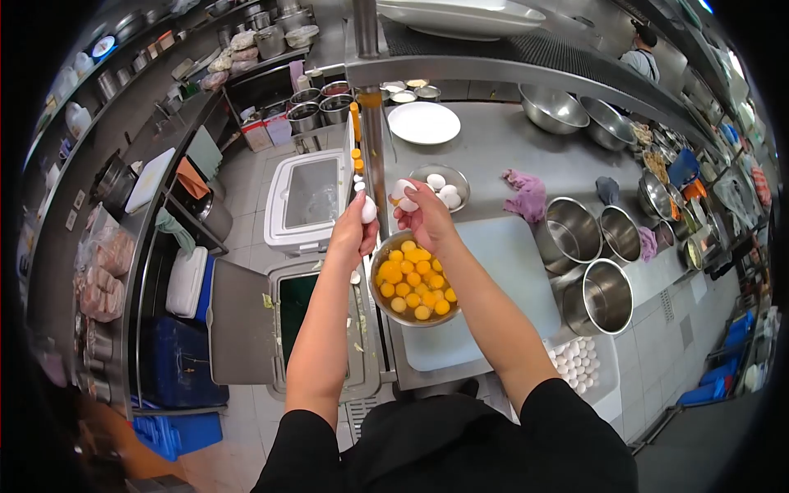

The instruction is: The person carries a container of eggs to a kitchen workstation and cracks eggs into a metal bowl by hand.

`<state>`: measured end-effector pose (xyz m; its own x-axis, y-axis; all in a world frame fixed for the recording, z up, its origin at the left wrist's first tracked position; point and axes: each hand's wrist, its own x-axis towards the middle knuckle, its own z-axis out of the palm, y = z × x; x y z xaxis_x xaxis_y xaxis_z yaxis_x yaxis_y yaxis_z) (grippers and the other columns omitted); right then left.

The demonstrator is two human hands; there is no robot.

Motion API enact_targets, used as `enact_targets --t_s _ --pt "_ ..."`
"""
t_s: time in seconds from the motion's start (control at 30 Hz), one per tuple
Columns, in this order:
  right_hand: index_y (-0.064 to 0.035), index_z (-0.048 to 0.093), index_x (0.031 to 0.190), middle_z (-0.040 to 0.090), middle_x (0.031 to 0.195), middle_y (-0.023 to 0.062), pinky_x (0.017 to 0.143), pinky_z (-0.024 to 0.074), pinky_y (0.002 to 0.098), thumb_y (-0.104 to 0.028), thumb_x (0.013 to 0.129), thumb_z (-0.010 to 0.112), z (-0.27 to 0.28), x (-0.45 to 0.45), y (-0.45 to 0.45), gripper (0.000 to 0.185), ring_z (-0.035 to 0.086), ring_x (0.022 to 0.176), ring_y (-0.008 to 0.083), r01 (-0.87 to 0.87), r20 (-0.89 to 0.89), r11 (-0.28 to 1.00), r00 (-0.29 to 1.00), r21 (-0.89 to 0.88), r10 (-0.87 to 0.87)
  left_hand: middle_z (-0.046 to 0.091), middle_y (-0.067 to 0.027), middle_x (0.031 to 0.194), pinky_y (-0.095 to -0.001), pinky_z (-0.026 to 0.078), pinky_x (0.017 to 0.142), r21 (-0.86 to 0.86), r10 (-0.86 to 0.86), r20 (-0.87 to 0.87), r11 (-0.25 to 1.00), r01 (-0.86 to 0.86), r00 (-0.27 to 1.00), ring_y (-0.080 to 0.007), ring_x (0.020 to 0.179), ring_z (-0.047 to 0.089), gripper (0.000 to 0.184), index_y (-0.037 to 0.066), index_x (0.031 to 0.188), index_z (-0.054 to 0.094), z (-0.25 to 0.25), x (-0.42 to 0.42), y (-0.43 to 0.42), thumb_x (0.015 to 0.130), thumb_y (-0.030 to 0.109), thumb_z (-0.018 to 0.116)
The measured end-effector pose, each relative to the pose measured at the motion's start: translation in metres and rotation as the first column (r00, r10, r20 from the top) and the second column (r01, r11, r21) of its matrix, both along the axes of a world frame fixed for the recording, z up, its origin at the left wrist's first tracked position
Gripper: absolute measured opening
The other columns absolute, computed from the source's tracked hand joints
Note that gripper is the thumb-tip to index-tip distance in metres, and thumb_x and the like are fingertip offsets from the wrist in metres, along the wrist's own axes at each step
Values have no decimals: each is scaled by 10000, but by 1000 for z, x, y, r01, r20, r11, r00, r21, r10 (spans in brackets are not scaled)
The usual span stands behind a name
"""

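My left hand (355,233) is closed around a white egg (369,210), above the bin side of the counter edge; whether it is whole or an empty shell I cannot tell. Fingers of my right hand (429,215) grip white eggs (404,191), partly covered by the fingertips. Below both hands stands a metal bowl (381,306) with many raw yolks (415,278) in clear egg white; my right forearm passes over its right side. Just behind the right hand, a smaller metal bowl (463,182) holds several white eggs (449,195).
A pale cutting board (501,287) lies right of the yolk bowl. Deep steel pots (598,297) stand beyond it, near a purple cloth (526,195). An open bin (308,312) is at left. A tub of eggs (579,363) sits low right. A person (643,56) stands far back.
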<state>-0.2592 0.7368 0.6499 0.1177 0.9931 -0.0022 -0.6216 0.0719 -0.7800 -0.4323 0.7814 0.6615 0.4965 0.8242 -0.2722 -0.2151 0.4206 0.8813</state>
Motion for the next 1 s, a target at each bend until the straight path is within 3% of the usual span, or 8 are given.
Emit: enact_targets --t_s 0.03,0.2,0.27,0.3,0.4,0.6,0.8,1.0 --pt "-87 497 1305 652 1058 103 591 476 280 -186 955 602 5 2 -16 379 613 737 159 -51 -56 999 997 -9 50 446 -19 558 -272 217 334 -41 3 55 999 -1 998 -117 347 306 496 85 859 509 6 1 -12 1004 557 455" --pt "-78 504 1298 649 1030 87 572 475 265 -111 900 681 24 7 -39 437 595 731 120 -119 7 990 993 -73 120 443 -14 558 -263 241 341 -84 -99 114 991 109 989 -106 354 318 508 94 826 511 23 10 -25 1007 563 445" --pt "-70 522 1282 640 993 61 544 461 242 -130 899 694 19 10 -55 424 580 728 87 -94 335 995 937 -39 102 419 -10 539 -266 221 339 -36 -147 -2 988 147 989 -110 345 309 595 74 769 504 21 12 -45 1017 597 367" --pt "-70 522 1282 640 993 61 544 461 242 -130 899 694 17 12 -63 424 580 728 87 -95 331 995 938 -41 104 393 -5 511 -269 223 340 -11 -142 -39 990 142 989 -108 343 306 616 90 668 445 22 14 -56 1011 599 388" --pt "-64 564 1261 669 999 73 651 529 294 -260 841 755 15 17 -74 501 636 807 144 -32 688 999 725 -8 29 381 -3 504 -271 220 339 -12 -128 -100 992 127 987 -106 342 305 625 94 629 433 25 18 -74 1008 590 409" --pt "-68 648 1147 672 1087 145 896 511 356 -239 788 715 17 17 -78 403 659 974 273 4 822 984 549 177 -150 398 0 537 -263 217 337 -117 -198 -130 976 183 972 -100 349 305 516 96 758 483 32 14 -81 1013 543 448" --pt "-126 664 1128 635 1029 129 860 514 428 -204 757 678 21 22 -91 380 626 955 335 -29 932 957 238 289 -274 407 6 564 -254 214 343 -127 -258 -176 963 238 950 -80 358 302 427 97 849 504 33 15 -91 1012 491 498" --pt "-118 668 1131 620 1020 123 850 520 412 -205 785 685 23 25 -97 357 622 955 330 -5 934 946 162 324 -319 397 23 562 -249 203 350 -97 -297 -255 955 281 920 -66 368 297 368 99 855 508 30 12 -86 1012 431 524"
